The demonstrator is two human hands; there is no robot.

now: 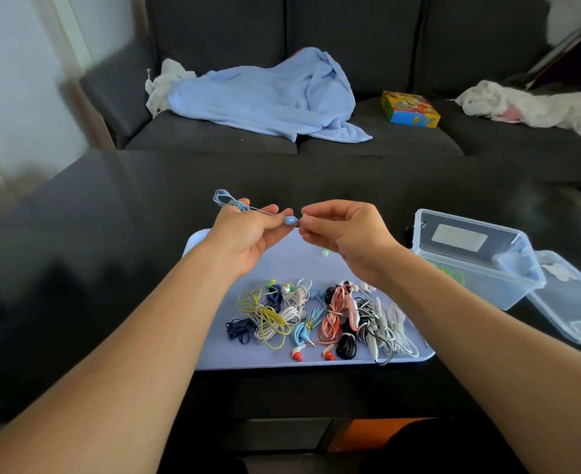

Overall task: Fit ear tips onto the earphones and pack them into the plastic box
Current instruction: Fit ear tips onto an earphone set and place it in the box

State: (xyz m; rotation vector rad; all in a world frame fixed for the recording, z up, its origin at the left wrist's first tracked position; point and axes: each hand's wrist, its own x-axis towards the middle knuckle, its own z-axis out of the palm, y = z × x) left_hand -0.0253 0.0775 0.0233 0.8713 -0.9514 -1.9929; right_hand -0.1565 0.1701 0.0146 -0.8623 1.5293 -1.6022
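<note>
Both hands (248, 230) (343, 230) pinch (tight grip) blue earbud (290, 220).

Earphone bundles (320, 316) on mat (316, 265); plastic box (477, 258) right of mat, lid (576, 302) beside it.

Light-blue earbud (290, 220), lavender mat (292, 258), clear box (467, 268)

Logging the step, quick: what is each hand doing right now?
Left hand: holds the blue earbud and its coiled cable.
Right hand: fingertips pinched at the earbud's end; what they hold cannot be told.
</note>
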